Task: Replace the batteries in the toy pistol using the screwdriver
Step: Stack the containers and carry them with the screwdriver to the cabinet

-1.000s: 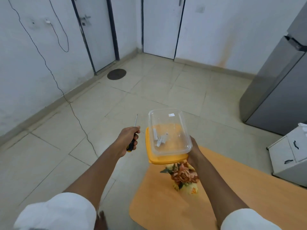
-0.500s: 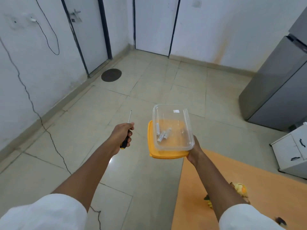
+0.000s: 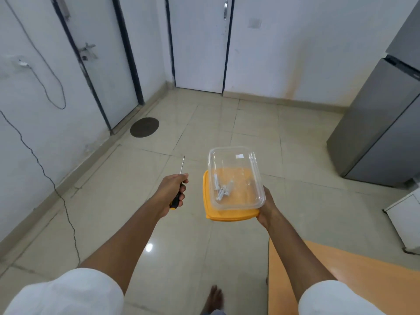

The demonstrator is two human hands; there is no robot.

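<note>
Left hand (image 3: 173, 189) wrapped round the screwdriver (image 3: 178, 189) handle, thin shaft pointing up and away. Right hand (image 3: 268, 206) grips the near corner of a clear container (image 3: 236, 178) stacked on its orange lid (image 3: 229, 215); small white cylinders (image 3: 221, 189) inside, probably the batteries. Light, loose, will roll, so keep the box level. Toy pistol not in view. Bench (image 3: 341, 264) at lower right.

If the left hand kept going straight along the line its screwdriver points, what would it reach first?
Nothing close by. The left hand holds the screwdriver pointing up-frame over bare floor; the clear container sits off to its right. The white door at the far wall seems first, though depth is uncertain.
</note>
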